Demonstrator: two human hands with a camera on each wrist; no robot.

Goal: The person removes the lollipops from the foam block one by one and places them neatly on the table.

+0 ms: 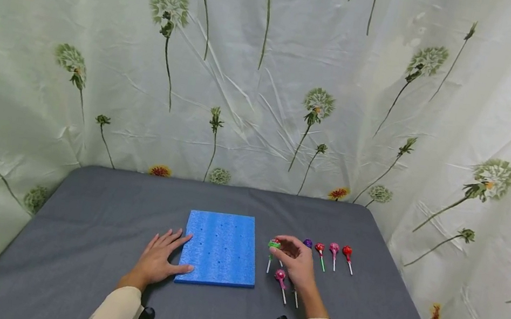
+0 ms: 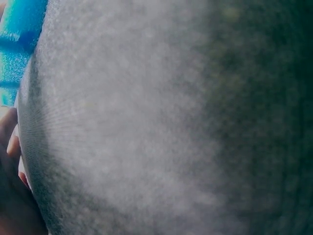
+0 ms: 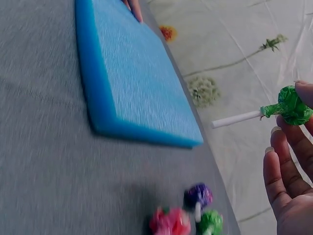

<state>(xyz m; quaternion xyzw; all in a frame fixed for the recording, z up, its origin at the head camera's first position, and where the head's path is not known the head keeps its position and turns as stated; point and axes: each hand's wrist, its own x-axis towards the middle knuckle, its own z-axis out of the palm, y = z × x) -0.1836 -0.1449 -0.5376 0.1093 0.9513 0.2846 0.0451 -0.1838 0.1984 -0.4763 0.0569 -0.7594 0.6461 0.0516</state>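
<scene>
Grey cloth covers the table [image 1: 80, 222] before a dandelion-print curtain, and your left hand [image 1: 162, 259] lies flat, fingers straight and spread, against the left edge of the blue foam board [image 1: 221, 249] at lower centre. Your right hand [image 1: 297, 262], just right of the board, pinches the green-wrapped lollipop [image 1: 274, 245] by its head, stick hanging down. It looks light and brittle with a crinkly wrapper, so the stiff stick seems the surer hold.

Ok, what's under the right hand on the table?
A pink lollipop lies below the right hand, which lifts a green lollipop. A white stick pokes out beside the wrist; its candy end is covered.
</scene>
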